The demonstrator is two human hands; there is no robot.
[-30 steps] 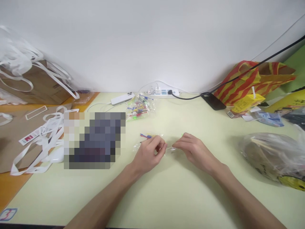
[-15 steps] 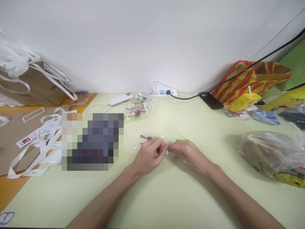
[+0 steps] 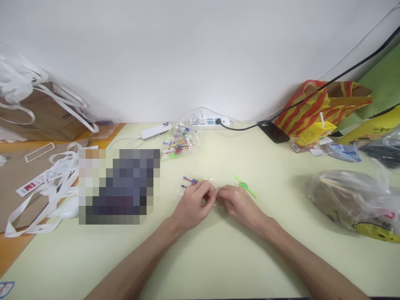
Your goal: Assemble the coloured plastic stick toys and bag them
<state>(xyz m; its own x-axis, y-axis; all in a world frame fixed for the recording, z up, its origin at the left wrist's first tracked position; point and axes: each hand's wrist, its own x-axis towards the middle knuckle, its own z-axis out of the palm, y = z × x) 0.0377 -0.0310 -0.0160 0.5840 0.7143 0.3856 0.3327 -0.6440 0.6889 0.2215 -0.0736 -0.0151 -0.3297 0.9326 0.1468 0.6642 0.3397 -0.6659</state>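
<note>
My left hand (image 3: 195,205) and my right hand (image 3: 239,203) meet fingertip to fingertip at the middle of the pale green table (image 3: 218,258). Both pinch a small clear plastic bag (image 3: 200,185) holding several coloured picks; blue and red tips stick out at its far left. A loose green pick (image 3: 244,186) lies on the table just beyond my right hand. A second clear bag of coloured picks (image 3: 178,146) lies farther back.
A white power strip (image 3: 208,121) and a white remote-like device (image 3: 154,131) lie by the wall. A blurred dark patch (image 3: 120,185) sits left of centre. White straps and brown cardboard (image 3: 40,183) lie left. A striped bag (image 3: 318,104), a dark phone (image 3: 275,132) and a clear bag (image 3: 353,200) sit right.
My right hand has moved left until its fingertips meet my left hand's at the small bag, and the green pick it covered now shows.
</note>
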